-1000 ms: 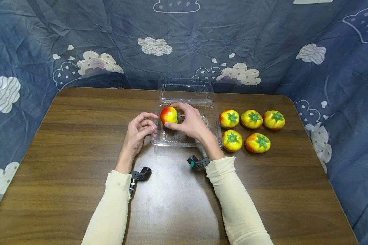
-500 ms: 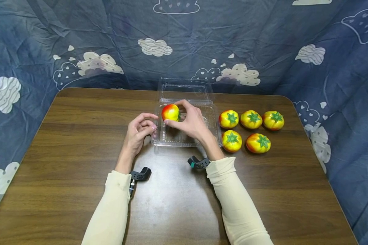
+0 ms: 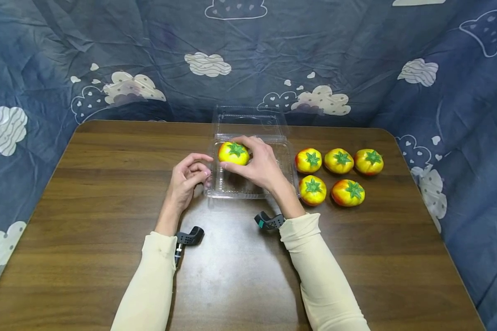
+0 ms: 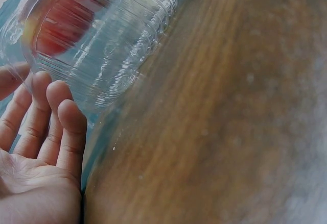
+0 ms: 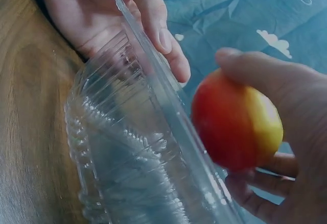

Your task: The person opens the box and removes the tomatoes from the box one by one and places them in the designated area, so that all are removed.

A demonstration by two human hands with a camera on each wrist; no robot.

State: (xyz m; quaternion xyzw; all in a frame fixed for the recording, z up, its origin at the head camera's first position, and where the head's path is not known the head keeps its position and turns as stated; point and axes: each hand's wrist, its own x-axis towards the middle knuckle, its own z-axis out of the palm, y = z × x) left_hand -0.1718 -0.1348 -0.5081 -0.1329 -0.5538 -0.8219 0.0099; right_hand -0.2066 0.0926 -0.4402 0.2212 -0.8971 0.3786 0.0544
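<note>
My right hand (image 3: pixel 258 163) holds a yellow-red tomato (image 3: pixel 234 155), its green star-shaped top facing up in the head view, between thumb and fingers. The tomato hangs over the left part of a clear plastic clamshell box (image 3: pixel 232 195). In the right wrist view the tomato (image 5: pixel 230 122) shows its red and yellow side above the box rim (image 5: pixel 176 112). My left hand (image 3: pixel 186 179) rests at the left wall of the box, with loosely bent fingers. Its fingertips (image 4: pixel 71 113) lie close to the plastic in the left wrist view; I cannot tell how firmly they touch.
Several more tomatoes (image 3: pixel 313 190) lie in two rows on the wooden table (image 3: pixel 99 197), right of the box. The box lid (image 3: pixel 250 122) stands raised at the back. A blue cloud-print cloth (image 3: pixel 248 59) hangs behind the table's far edge.
My right hand has turned the tomato, so its green top now faces up instead of right. The tomato has shifted slightly to the right. My left hand has stayed by the box.
</note>
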